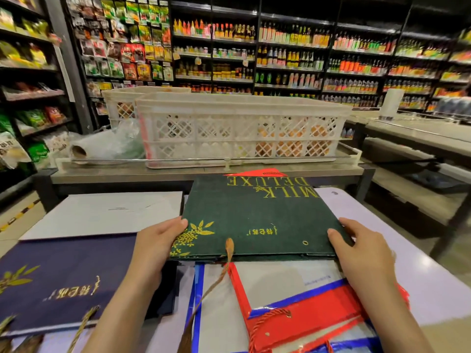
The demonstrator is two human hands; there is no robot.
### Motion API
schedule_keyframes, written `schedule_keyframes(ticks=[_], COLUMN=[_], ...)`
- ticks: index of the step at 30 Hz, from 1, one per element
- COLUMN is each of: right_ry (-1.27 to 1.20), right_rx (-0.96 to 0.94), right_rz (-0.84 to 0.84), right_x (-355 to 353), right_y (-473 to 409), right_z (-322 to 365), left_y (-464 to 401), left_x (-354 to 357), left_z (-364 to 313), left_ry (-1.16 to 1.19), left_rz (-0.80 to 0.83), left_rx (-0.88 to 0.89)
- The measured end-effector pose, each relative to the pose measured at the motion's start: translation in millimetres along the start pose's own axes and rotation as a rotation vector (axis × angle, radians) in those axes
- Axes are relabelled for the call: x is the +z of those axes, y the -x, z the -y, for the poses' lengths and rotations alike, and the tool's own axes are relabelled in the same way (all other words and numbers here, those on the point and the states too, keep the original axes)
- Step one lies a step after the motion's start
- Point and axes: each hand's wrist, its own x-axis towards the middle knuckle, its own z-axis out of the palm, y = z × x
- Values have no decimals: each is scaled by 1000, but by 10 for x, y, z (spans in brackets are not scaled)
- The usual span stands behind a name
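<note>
You pinched the flat green bag [257, 217] by its near corners, left hand [155, 243] at seven o'clock and right hand [356, 253] at five. It lay over a red bag [305, 319]. It looked light, stiff and easily creased, so the corners seemed safest.

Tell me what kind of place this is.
Probably a supermarket: shelves of bottles, hanging snack packets, and a crate of what look like eggs behind the green bag.
</note>
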Motion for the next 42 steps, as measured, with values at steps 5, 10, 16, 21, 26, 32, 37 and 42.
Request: schedule_keyframes(ticks=[5,10,16,21,26,32,37,42], right_ry=[-44,-16,-17,28,55,113,20,-404], right_rx=[8,-20,-52,-71,-72,-99,-344,-350], right_rz=[-10,-45,-45,-48,-32,-35,-91,294], right_x=[34,7,36,40,44,51,-23,9], right_y=[64,84,96,97,99,121,209,515], right_z=[-24,-31,-75,-64,-48,-14,117,593], left_y=[-5,47,84,61,214,336,355,242], left_x=[-25,-3,-5,-65,-153,39,181,393], left_z=[10,-6,-19,-22,-303,-194,-221,-280], left_ry=[-29,-44,-98,-358,-674,-759,-642,-511], left_rz=[-1,-1,-2,-91,388,765,629,513], left_rx=[12,55,85,246,708,773,708,593])
